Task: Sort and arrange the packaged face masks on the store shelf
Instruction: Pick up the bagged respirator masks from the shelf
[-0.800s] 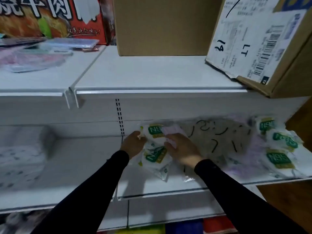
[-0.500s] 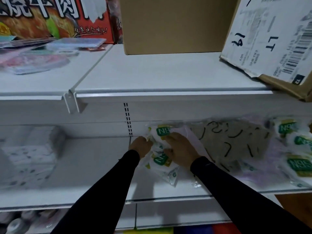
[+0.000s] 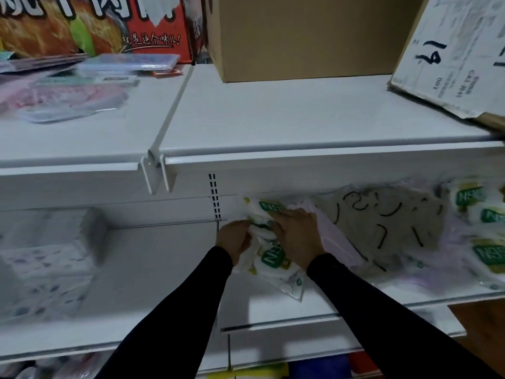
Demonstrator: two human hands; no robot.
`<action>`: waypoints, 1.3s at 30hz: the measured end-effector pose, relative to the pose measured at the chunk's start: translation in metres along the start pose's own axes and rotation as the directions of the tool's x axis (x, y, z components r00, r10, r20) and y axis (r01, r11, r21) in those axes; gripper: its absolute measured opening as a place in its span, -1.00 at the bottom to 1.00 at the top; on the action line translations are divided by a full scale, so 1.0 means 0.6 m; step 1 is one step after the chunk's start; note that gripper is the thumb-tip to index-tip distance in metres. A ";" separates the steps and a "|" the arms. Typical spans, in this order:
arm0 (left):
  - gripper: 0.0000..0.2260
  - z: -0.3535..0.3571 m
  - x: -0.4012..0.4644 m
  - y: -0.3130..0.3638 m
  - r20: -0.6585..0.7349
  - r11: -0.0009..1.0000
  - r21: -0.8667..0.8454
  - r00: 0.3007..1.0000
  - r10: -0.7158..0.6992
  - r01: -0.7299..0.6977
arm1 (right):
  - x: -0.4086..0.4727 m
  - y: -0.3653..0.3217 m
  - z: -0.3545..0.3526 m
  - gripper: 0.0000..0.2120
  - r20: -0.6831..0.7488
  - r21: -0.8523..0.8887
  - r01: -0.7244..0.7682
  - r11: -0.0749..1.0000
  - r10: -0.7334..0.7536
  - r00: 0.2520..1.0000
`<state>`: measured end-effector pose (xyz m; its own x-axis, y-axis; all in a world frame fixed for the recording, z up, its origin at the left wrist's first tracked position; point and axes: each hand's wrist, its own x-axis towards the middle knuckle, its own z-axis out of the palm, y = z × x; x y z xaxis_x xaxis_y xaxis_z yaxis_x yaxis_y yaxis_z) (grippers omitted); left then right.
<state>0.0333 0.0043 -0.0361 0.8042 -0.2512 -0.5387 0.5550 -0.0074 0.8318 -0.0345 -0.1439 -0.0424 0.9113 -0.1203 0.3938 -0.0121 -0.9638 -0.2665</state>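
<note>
White mask packs with green labels lie bunched on the middle shelf just right of the slotted upright. My left hand grips their left edge with curled fingers. My right hand presses down on top of them, fingers curled over the upper pack. A pink pack and a grey pack with black squiggles lie to the right. More green-labelled packs are piled at the far right.
A blurred stack of patterned white packs sits on the left part of the shelf. On the upper shelf stand a brown carton, a labelled carton, a red printed box and loose clear packs.
Both hands have closed in on the green-labelled packs, gathering them more tightly. The camera has shifted left, so the right-hand pile sits nearer the frame edge.
</note>
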 end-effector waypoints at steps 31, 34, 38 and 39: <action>-0.77 -0.264 -0.031 -0.016 0.112 0.967 -0.252 0.991 0.074 -0.044 | -0.049 -0.059 0.043 -0.50 0.513 -0.043 -0.168 0.985 0.167 0.842; -0.76 -0.271 -0.041 -0.017 0.125 0.945 -0.325 0.989 0.083 -0.038 | -0.039 -0.074 0.047 -0.45 0.442 -0.069 -0.289 0.955 0.289 0.849; -0.70 -0.287 -0.052 -0.018 0.180 0.949 -0.308 0.976 0.125 -0.065 | -0.017 -0.076 0.037 -0.45 0.491 0.024 -0.439 0.898 0.372 0.787; -0.64 -0.294 -0.049 -0.021 0.203 0.958 -0.281 0.972 0.114 -0.054 | -0.015 -0.075 0.035 -0.43 0.497 -0.016 -0.413 0.911 0.365 0.787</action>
<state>0.0403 0.1824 -0.0542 0.8021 -0.4419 -0.4018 0.5484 0.2785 0.7885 -0.0332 -0.0945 -0.0525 0.9174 -0.3287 -0.2244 -0.3937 -0.8318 -0.3912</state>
